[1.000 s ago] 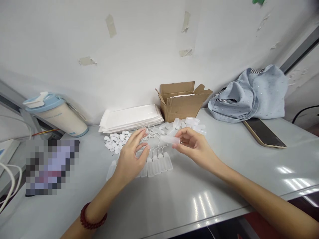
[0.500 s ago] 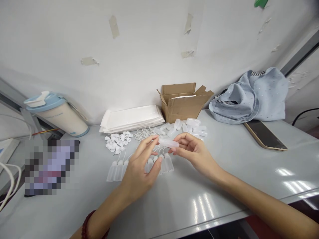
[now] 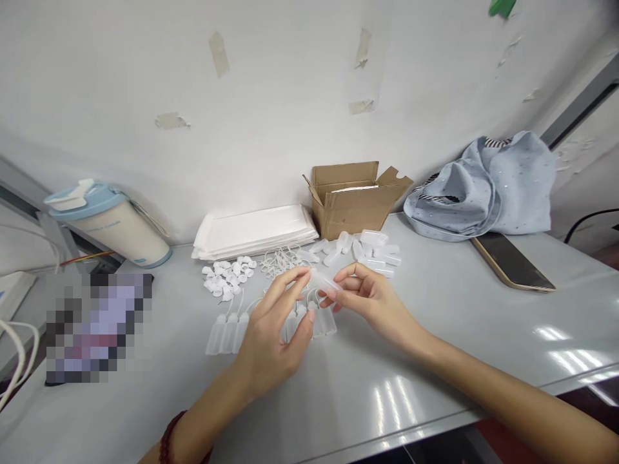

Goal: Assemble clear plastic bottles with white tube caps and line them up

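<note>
My right hand (image 3: 374,301) pinches a small translucent plastic tube (image 3: 325,280) between thumb and fingers. The tube tilts, its left end higher. My left hand (image 3: 275,332) is at that end, thumb apart from its stretched fingers; the fingertips reach the tube, but whether they press on it I cannot tell. Under and behind the left hand lies a row of tubes (image 3: 223,335) with white caps and cord loops, partly hidden. Loose white caps (image 3: 227,278) are heaped to the left. White cords (image 3: 280,258) lie behind the hands, and more loose tubes (image 3: 374,248) at the back right.
Flat white packets (image 3: 256,225) are stacked by the wall beside an open cardboard box (image 3: 355,209). A blue cloth bag (image 3: 512,183) and a phone (image 3: 515,261) lie on the right. On the left are a tumbler (image 3: 120,225) and a blurred-out item (image 3: 104,328).
The tube has turned in my right hand, its right end dropping lower and its left end now higher. My left hand has barely moved.
</note>
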The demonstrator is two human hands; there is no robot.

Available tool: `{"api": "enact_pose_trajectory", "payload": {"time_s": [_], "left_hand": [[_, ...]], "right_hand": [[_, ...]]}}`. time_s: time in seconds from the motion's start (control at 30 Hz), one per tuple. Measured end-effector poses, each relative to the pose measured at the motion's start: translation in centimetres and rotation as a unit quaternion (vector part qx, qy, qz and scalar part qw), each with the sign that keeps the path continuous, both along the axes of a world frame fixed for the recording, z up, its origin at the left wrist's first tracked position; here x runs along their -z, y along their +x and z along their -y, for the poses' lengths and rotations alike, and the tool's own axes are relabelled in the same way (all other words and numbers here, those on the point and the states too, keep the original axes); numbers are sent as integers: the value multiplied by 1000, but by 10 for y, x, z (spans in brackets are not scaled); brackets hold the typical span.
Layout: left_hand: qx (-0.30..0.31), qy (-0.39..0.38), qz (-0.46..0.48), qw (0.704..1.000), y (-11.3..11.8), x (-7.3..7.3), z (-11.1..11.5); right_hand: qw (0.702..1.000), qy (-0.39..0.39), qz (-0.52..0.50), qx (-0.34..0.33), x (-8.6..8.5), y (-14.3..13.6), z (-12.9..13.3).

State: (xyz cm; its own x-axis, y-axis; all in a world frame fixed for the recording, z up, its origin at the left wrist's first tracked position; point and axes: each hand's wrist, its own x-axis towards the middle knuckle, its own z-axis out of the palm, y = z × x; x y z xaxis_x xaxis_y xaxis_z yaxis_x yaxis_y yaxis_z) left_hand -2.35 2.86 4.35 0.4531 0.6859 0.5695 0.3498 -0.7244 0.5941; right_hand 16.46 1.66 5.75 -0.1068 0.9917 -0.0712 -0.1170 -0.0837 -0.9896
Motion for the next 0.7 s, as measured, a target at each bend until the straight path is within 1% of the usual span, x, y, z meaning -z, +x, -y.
{"api": "enact_pose_trajectory", "payload": {"time_s": [0.17, 0.33, 0.53, 0.7], "left_hand": [[7, 36, -17, 999, 2, 5, 1], [23, 81, -33, 996, 4, 6, 2], [14, 113, -37, 993, 6, 5, 4], [10, 131, -45, 990, 5, 7, 4]], "right_hand": [[999, -20, -4, -32, 0, -3, 4], [999, -3, 0, -51, -3, -4, 5], [998, 24, 1, -62, 0, -2, 4], [998, 24, -6, -62, 1, -1, 4]]}}
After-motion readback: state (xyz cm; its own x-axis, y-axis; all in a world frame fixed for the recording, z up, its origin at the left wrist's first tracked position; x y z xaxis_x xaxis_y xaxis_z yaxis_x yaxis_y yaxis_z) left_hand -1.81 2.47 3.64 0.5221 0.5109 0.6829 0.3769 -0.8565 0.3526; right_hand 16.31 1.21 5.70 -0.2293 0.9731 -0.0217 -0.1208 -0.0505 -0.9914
